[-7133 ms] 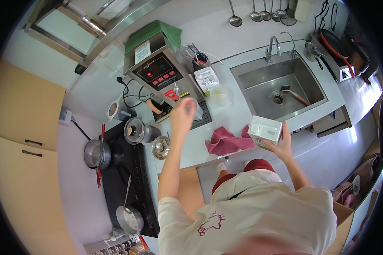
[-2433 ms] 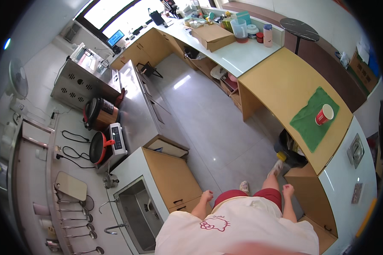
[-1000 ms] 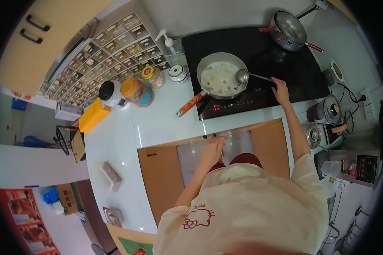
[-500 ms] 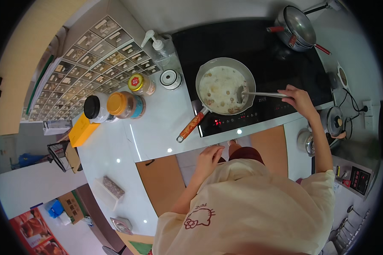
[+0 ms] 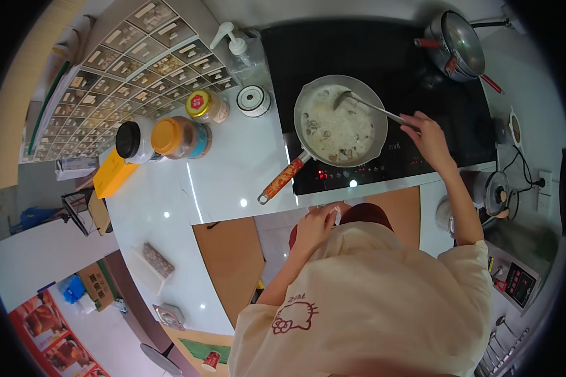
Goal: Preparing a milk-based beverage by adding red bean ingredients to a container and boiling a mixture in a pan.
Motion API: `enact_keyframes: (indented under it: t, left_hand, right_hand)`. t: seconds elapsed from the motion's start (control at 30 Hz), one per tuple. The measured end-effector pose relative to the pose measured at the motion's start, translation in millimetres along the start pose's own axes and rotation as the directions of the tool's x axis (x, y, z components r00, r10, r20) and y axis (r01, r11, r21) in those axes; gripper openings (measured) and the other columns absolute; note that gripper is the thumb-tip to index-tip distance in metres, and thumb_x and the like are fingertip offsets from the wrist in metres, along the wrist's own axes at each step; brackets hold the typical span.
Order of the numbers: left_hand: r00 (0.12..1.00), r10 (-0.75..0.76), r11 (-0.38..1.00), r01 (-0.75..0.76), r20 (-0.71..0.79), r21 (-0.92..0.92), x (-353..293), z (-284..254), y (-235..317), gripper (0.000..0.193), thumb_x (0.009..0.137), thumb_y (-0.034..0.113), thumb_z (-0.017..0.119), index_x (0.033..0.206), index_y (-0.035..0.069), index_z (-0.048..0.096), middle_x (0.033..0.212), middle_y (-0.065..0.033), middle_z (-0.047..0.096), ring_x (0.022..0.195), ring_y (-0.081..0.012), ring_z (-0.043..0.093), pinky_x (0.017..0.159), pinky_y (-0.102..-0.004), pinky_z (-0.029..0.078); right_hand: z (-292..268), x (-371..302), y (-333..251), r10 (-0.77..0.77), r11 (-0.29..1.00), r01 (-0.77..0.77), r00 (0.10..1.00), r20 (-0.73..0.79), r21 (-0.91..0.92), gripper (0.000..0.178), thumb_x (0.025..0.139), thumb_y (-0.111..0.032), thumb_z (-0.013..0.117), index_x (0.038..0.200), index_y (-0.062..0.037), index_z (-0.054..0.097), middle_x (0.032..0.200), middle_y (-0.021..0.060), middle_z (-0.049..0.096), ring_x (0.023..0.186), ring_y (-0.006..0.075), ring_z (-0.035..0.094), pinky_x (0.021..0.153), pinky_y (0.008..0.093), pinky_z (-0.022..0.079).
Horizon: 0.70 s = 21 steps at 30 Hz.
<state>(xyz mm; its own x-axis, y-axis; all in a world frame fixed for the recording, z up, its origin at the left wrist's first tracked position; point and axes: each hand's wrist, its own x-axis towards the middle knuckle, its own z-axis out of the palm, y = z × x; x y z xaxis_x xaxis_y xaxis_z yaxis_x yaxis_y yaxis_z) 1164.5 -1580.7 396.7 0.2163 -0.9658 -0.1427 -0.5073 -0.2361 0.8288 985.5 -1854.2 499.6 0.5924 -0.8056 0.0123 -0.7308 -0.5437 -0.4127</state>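
My right hand (image 5: pixel 425 137) is closed around the end of a long-handled metal spoon (image 5: pixel 377 107). The spoon's head dips into a milky liquid with small brownish pieces (image 5: pixel 336 129). That liquid fills a light grey pan (image 5: pixel 383 141) on the black cooktop, its red patterned handle (image 5: pixel 282 180) pointing toward me and left. My left hand (image 5: pixel 316 226) is low in front of my body, off the counter edge, with its fingers curled. A small whitish patch shows by its fingertips; I cannot make out whether it is held.
Stacked metal pots (image 5: pixel 457 47) sit at the cooktop's far right. Left of the cooktop stand a pump bottle (image 5: pixel 245 53), a white tin (image 5: pixel 253 101) and lidded jars (image 5: pixel 188 135), before small clear drawers (image 5: pixel 144 69). A lidded pot (image 5: pixel 487 188) is beyond my right forearm.
The spoon's head has swept from the pan's right side to its far side, and the liquid's pieces have shifted. My left hand has curled more. The whole view has shifted slightly.
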Motion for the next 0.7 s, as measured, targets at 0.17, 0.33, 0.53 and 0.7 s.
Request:
enact_keyframes:
  t: [0.17, 0.33, 0.53, 0.7]
  left_hand:
    - [0.994, -0.013, 0.938, -0.024, 0.106, 0.345, 15, 22, -12, 0.049, 0.086, 0.023, 0.056, 0.133, 0.013, 0.044, 0.070, -0.0121, 0.062, 0.065, -0.0296, 0.062, 0.059, -0.0412, 0.050]
    - [0.995, 0.033, 0.885, -0.074, 0.098, 0.459, 34, 47, -11, 0.075, 0.081, 0.029, 0.061, 0.144, 0.012, 0.023, 0.060, -0.0097, 0.060, 0.052, -0.0263, 0.061, 0.050, -0.0387, 0.050]
    - [0.994, 0.007, 0.841, -0.065, 0.110, 0.537, 47, 54, -3, 0.077, 0.080, 0.033, 0.063, 0.141, 0.010, 0.023, 0.053, -0.0084, 0.058, 0.048, -0.0257, 0.060, 0.045, -0.0370, 0.050]
    - [0.996, 0.084, 0.910, -0.076, -0.002, 0.408, 60, 1, 28, 0.027, 0.080, 0.034, 0.064, 0.083, 0.007, 0.065, 0.058, -0.0079, 0.060, 0.055, -0.0282, 0.061, 0.052, -0.0380, 0.049]
  right_hand:
    - [-25, -37, -7, 0.117, 0.993, -0.115, 0.990, 0.083, -0.029, 0.026, 0.081, -0.014, 0.065, 0.105, -0.0051, 0.065, 0.080, 0.0124, 0.054, 0.067, 0.0309, 0.058, 0.061, 0.0381, 0.045]
    - [-11, -52, -16, 0.063, 0.997, -0.065, 0.997, 0.045, 0.040, 0.027, 0.082, -0.012, 0.064, 0.107, -0.0046, 0.064, 0.079, 0.0120, 0.053, 0.063, 0.0293, 0.057, 0.059, 0.0366, 0.044]
    - [-23, -52, -23, 0.094, 0.987, -0.090, 0.995, -0.022, 0.133, 0.024, 0.084, -0.011, 0.062, 0.107, -0.0028, 0.063, 0.078, 0.0128, 0.053, 0.062, 0.0287, 0.056, 0.059, 0.0366, 0.044]
    - [-18, -53, -8, 0.041, 0.991, -0.033, 0.997, -0.061, 0.132, 0.023, 0.086, -0.006, 0.057, 0.108, 0.0007, 0.061, 0.074, 0.0138, 0.052, 0.059, 0.0250, 0.053, 0.057, 0.0329, 0.042]
